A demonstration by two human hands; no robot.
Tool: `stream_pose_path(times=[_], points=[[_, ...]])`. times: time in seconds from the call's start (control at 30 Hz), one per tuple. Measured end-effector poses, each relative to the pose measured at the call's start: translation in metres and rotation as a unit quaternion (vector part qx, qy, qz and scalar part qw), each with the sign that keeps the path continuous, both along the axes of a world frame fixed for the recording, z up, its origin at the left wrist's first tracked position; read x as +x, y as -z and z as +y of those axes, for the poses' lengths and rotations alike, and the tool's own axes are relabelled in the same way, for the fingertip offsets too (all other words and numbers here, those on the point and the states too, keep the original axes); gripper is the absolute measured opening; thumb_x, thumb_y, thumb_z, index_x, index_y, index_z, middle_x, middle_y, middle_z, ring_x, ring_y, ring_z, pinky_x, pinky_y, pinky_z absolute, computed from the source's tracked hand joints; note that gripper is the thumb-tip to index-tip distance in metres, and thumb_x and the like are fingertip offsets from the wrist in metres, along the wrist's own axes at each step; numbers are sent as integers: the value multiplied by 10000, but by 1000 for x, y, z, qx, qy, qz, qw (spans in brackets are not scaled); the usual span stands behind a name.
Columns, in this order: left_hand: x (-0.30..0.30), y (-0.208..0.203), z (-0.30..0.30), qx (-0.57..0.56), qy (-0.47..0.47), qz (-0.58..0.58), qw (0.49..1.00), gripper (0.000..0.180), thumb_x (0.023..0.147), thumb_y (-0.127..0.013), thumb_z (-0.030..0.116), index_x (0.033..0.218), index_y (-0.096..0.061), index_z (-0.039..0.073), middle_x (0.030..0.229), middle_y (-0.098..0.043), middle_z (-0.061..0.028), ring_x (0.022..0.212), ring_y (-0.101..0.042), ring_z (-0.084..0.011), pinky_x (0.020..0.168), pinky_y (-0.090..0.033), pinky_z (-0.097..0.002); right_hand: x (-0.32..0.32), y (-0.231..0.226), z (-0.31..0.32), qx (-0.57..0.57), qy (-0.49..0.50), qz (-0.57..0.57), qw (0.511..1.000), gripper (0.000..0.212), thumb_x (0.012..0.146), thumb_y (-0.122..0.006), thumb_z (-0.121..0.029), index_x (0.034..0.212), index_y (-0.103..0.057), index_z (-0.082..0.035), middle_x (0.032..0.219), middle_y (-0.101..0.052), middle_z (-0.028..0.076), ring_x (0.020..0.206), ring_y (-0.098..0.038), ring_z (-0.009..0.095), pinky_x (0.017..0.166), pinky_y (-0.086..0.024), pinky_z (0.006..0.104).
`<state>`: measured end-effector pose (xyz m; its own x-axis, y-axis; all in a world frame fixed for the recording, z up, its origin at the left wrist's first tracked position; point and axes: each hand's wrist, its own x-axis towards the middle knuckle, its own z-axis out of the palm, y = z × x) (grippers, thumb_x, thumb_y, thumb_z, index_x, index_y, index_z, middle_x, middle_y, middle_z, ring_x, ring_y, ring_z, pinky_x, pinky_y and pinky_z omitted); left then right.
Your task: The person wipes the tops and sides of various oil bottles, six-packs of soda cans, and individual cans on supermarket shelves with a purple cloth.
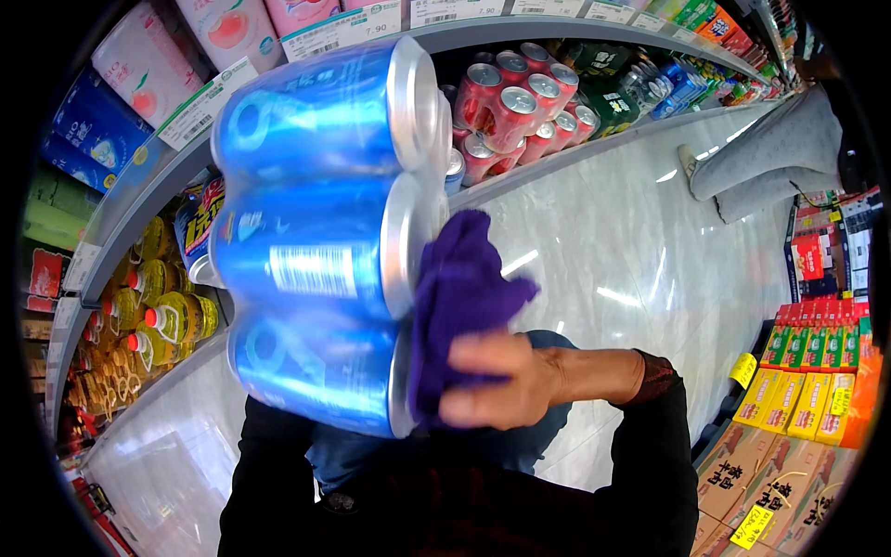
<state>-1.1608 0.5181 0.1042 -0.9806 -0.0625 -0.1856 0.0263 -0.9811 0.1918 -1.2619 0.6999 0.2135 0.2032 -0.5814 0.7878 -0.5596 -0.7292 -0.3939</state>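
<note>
blue can pack (311,232) is just left of right fingers (487,353) clutching a purple cloth (464,278).

Pretty bright shot overall, with cool white light bouncing off the glossy floor (603,241) in stretched streaks. The shrink-wrapped blue cans (306,251) catch hazy glare, and their print is kinda smeared. Motion blur hits the right hand (506,381) hardest, fingers especially, and softens the purple cloth (469,278) too. The red cans (520,104) farther back look crisper. Black sleeves (654,446) swallow most detail, and it's shadowy under the shelf. Classic fisheye stuff: the shelf edge (520,31) bows hard, corners go black.
</note>
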Motion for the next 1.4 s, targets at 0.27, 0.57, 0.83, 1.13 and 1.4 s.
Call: stream_pose_path(times=[0.27,0.57,0.83,1.13,1.4], points=[[-9,-10,2,35,20,32,999,713,869,-570,549,1376,-456,61,1276,-575,-185,1136,-590,-326,960,-486,-508,-42,-89,-55,9,126,98,987,405,777,-543,-79,1176,-592,-35,1233,-585,167,1117,-578,343,955,-448,415],[-15,-3,9,67,37,46,996,703,879,-557,545,1385,-451,67,1285,-571,-186,1148,-584,-329,972,-476,-515,-27,-74,-57,112,257,172,944,475,794,-550,2,1266,-526,-51,1357,-501,157,1283,-457,352,1040,-392,419],[-10,-1,12,90,46,48,994,695,889,-546,541,1393,-446,73,1294,-567,-186,1159,-579,-332,983,-466,-521,-15,-81,-58,111,241,300,916,315,811,-584,-109,1125,-607,-96,1151,-590,107,1225,-512,264,1025,-353,482],[-8,-11,11,23,11,51,998,720,902,-507,566,1421,-408,76,1344,-530,-179,1187,-557,-329,996,-455,-521,-134,-56,-56,309,294,-56,903,288,928,-565,-134,1184,-540,-6,1056,-649,137,941,-614,267,846,-468,322],[-14,-11,9,39,-5,71,997,748,889,-519,599,1404,-422,65,1297,-565,-159,1159,-573,-325,975,-469,-528,-80,-86,-13,180,138,-437,870,450,958,-558,-237,1292,-481,54,1199,-600,172,1035,-639,226,904,-520,338]])
